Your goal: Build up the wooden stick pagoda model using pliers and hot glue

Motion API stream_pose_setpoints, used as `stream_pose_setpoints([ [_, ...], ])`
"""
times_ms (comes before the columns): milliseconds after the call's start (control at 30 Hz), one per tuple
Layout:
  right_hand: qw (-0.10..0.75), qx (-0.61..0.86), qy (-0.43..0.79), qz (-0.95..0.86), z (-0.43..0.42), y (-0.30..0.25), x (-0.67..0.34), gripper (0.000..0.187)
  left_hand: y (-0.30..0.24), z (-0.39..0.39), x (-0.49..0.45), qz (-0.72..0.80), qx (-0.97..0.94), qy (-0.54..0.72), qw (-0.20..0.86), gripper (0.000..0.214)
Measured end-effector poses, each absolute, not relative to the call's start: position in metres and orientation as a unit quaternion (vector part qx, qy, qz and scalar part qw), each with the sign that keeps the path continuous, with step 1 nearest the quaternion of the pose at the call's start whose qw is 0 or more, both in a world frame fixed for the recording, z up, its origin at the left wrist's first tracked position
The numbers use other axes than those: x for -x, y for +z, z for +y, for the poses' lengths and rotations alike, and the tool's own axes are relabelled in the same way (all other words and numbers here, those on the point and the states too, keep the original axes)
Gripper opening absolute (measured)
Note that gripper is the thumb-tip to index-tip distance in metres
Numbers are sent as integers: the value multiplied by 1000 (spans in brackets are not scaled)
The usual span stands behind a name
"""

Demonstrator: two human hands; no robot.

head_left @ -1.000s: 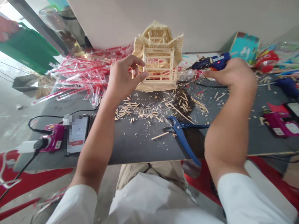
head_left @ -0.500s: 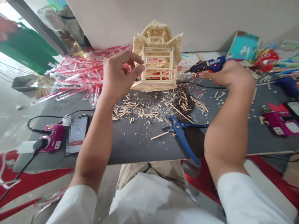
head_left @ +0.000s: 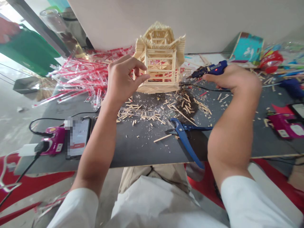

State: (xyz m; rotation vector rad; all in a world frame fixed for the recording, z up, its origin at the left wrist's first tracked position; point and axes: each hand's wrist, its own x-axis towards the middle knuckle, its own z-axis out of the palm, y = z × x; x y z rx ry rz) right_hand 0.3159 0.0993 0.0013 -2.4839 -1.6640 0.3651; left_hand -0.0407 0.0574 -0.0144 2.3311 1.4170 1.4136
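Observation:
A small model house (head_left: 161, 58) made of pale wooden sticks, with a tiered roof, stands at the back middle of the table. My left hand (head_left: 124, 77) is at its left side, thumb and curved fingers apart, and I see nothing between them. Whether the fingertips touch the house I cannot tell. Right of the house, my right hand (head_left: 237, 76) grips a blue hot glue gun (head_left: 216, 68), its dark nozzle pointing left and a small light glowing on its body. Blue cutters (head_left: 185, 139) lie open at the table's front, by a single stick (head_left: 162, 138).
Red-and-clear plastic wrappers (head_left: 87, 72) are heaped at the back left. Cut stick pieces (head_left: 135, 110) litter the dark table (head_left: 140, 155). A phone (head_left: 79, 136) and a purple power adapter (head_left: 54, 139) with cords lie left; another purple adapter (head_left: 285, 125) lies right. A wall rises behind.
My left hand has dropped slightly and shifted right, its thumb and fingers still apart. The glue gun in my right hand has tilted a little and moved slightly left. The house stays put.

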Motion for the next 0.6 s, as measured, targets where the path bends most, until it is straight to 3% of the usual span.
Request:
stream_pose_setpoints([
  [600,77,823,102,-553,95,5,-312,45,-15,58,37,461,-757,460,57,12],
])
